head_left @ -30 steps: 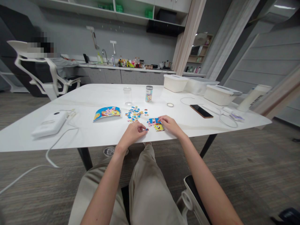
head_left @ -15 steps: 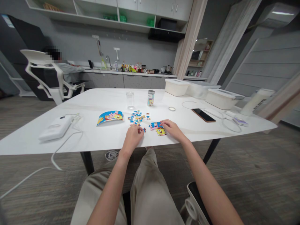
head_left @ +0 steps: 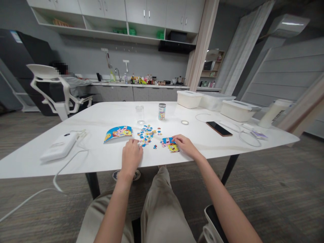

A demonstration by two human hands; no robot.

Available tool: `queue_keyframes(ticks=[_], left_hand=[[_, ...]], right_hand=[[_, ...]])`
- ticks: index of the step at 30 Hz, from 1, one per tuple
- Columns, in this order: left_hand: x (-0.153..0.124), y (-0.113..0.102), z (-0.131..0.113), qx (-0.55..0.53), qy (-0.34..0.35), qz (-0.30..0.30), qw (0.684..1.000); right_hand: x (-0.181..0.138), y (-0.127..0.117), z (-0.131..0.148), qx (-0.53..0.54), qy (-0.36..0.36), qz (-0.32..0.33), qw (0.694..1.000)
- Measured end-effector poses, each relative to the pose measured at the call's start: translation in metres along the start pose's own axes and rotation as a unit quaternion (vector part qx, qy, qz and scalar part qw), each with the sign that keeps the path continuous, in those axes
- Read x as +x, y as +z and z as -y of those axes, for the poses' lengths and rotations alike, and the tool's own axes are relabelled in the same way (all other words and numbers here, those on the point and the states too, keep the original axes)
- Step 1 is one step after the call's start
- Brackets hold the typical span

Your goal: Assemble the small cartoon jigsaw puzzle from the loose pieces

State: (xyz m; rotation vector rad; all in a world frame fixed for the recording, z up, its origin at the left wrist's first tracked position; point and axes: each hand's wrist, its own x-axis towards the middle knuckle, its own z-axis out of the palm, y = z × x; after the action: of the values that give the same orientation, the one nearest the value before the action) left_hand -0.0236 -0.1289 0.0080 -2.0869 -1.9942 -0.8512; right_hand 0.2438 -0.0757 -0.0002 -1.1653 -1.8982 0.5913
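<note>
My left hand (head_left: 132,156) hovers or rests at the table's front, its fingers curled and together. What lies under them, if anything, is hidden. Just beyond it spreads a pile of loose jigsaw pieces (head_left: 146,133), and one single jigsaw piece (head_left: 155,146) lies apart. My right hand (head_left: 186,145) has its bent fingertips on the right edge of a joined puzzle section (head_left: 172,147) with a yellow cartoon face and blue and pink parts. A curved picture sheet (head_left: 118,132) in matching colours stands left of the pile.
Behind the pieces stand a clear jar (head_left: 140,114) and a printed can (head_left: 162,111). A ring-shaped lid (head_left: 184,122), a phone (head_left: 219,128) and white cables lie to the right, before lidded boxes (head_left: 188,99). A white power bank (head_left: 60,145) is at left. A person sits beyond the table.
My left hand has moved left, away from the single piece and toward the picture sheet. My right hand stays at the joined section. The camera view has tilted up slightly.
</note>
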Motion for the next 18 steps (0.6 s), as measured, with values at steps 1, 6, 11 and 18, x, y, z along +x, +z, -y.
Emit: queue_keyframes(ticks=[1, 6, 11, 18], left_hand=[[-0.0009, -0.0003, -0.0015, 0.002, 0.028, 0.012, 1.0], [-0.003, -0.0008, -0.0072, -0.052, 0.242, 0.112, 0.962], [-0.0039, -0.0039, -0.0082, -0.049, 0.265, 0.177, 0.947], [-0.0046, -0.0008, -0.0102, -0.023, 0.214, 0.157, 0.964]], right_hand=[[-0.0001, 0.0, -0.0001, 0.0, 0.001, 0.0, 1.0], [-0.0003, -0.0004, 0.0005, -0.001, 0.002, 0.001, 1.0], [-0.0008, -0.0001, 0.0022, 0.003, 0.007, 0.0, 1.0], [-0.0008, 0.0002, 0.002, 0.002, 0.005, -0.001, 1.0]])
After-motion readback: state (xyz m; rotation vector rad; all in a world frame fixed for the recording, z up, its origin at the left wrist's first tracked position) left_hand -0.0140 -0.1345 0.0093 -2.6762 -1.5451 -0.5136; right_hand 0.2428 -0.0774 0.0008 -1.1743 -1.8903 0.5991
